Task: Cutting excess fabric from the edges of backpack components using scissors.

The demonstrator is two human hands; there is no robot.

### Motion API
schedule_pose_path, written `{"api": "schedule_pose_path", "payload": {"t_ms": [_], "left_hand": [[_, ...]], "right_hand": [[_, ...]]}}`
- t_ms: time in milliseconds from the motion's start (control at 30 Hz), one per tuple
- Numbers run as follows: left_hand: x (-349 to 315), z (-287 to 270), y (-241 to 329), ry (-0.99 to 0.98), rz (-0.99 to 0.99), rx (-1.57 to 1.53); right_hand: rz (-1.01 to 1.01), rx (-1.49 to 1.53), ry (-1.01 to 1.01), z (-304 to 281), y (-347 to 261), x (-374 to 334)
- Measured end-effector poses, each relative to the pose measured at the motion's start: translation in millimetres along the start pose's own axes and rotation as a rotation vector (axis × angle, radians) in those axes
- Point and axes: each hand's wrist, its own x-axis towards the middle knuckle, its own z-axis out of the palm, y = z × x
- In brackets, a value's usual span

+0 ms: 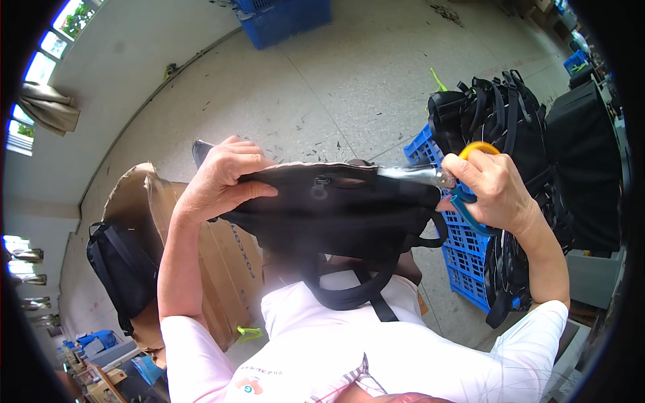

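Observation:
A black fabric bag [336,218] with straps and a small zipper pull lies across my lap, its upper edge stretched sideways and showing a pale strip. My left hand [232,176] pinches that edge at its left end, thumb on the near side and fingers behind. In my right hand [500,191] is a pair of scissors [411,174] with one yellow and one blue handle loop. The blades point left along the bag's upper edge at its right end. Blur hides whether they touch the fabric.
On my right, black backpacks [487,111] are heaped on a blue plastic crate [463,252]. To the left, an open cardboard box [215,248] holds a black backpack [121,269]. A blue bin [285,25] stands ahead on the floor, among scattered dark scraps.

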Motion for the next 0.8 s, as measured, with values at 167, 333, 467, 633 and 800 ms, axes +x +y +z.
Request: {"api": "schedule_pose_path", "payload": {"t_ms": [167, 333, 467, 633, 800], "left_hand": [[4.2, 2.7, 2.5, 0.002, 0.010, -0.003], [21.3, 12.6, 7.2, -0.003, 0.057, 0.039], [2.5, -5.4, -0.1, 0.106, -0.148, 0.083], [-46.2, -11.7, -51.2, 0.317, -0.473, -0.333], [-49.6, 23.4, -68.4, 0.630, -0.510, -0.838]], "right_hand": [[0.020, 0.116, 0.043, -0.2, -1.3, 6.8], [0.107, 0.678, 0.075, 28.9, -4.1, 39.1], [0.241, 0.906, -0.011, 45.5, -6.5, 39.1], [0.282, 0.958, -0.026, 53.5, -7.2, 40.5], [0.340, 0.892, -0.091, 42.4, -8.2, 42.5]]}}
